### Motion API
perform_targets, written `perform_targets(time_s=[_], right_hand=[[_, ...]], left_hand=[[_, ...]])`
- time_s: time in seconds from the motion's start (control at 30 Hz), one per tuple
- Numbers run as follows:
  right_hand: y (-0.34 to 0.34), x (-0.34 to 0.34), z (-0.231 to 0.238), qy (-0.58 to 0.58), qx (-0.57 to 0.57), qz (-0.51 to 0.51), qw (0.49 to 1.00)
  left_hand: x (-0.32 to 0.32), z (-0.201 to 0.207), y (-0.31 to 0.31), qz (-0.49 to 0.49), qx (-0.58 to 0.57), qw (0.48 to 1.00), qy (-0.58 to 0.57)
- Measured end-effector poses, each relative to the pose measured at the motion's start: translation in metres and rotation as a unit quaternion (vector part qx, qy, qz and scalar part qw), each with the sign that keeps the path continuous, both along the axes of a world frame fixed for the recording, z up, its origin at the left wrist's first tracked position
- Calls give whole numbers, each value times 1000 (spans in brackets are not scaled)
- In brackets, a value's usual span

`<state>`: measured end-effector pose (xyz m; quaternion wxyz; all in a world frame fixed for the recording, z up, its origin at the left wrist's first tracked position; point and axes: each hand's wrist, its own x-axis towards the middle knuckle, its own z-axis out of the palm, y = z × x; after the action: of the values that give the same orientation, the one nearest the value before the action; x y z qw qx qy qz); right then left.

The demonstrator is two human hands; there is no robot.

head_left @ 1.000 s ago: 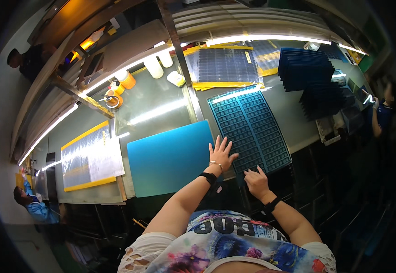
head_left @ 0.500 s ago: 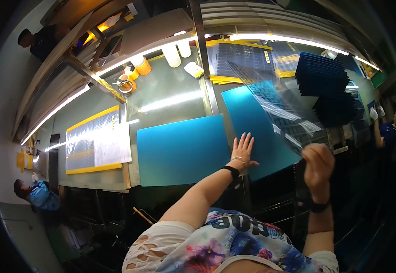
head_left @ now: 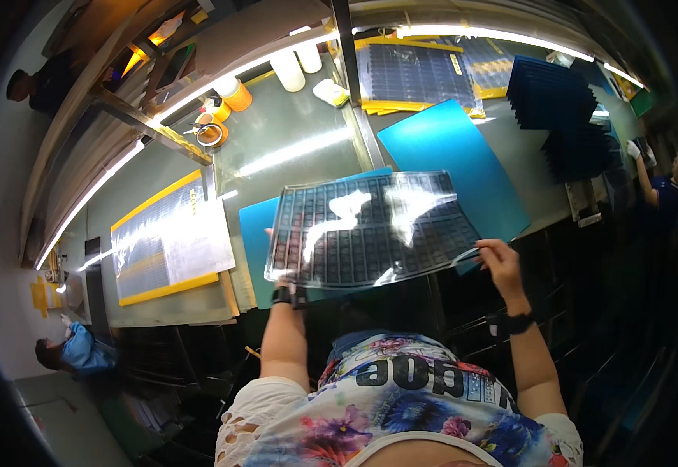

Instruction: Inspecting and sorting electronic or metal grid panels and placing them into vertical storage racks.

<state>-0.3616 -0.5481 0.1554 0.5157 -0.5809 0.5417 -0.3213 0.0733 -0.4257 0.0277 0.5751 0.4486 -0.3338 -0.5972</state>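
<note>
A clear film sheet with a dark grid of small cells is held tilted in front of me, glare washing over parts of it. My right hand pinches its near right corner. My left hand is at the sheet's left end, mostly behind it, so its fingers barely show. Behind the film lies a blue panel flat on the bench, largely covered from view. To the right, a second blue panel lies at an angle, its near part extending beside my right hand.
Yellow-edged printed sheets lie at left, and more yellow-edged sheets are at the back. Dark fanned panels stand at right. Tape and orange containers sit at the back left. A metal post rises mid-bench. Co-workers are further off.
The film sheet has swung from the right to in front of me, over the left blue panel. My left hand has left the right panel and moved left behind the film. The right panel is rotated.
</note>
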Motion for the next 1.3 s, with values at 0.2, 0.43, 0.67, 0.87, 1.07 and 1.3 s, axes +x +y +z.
perform_targets(time_s=[0.2, 0.43, 0.67, 0.87, 1.07, 1.3], right_hand=[[19, 51, -87, -31, 81, 9, 996], [11, 86, -104, -62, 172, -56, 982], [49, 91, -117, 178, 11, -35, 983], [56, 91, -118, 227, -45, -22, 973], [57, 89, -120, 221, -49, -21, 974], [60, 91, -125, 223, -54, -36, 973]], left_hand=[[82, 32, -41, 3, 280, 959, 41], [114, 20, -45, 151, 265, 935, -181], [110, -4, 29, 213, 253, 933, -144], [110, -10, 40, 227, 251, 930, -142], [110, -10, 39, 217, 274, 926, -145], [113, -14, 36, 214, 278, 927, -132]])
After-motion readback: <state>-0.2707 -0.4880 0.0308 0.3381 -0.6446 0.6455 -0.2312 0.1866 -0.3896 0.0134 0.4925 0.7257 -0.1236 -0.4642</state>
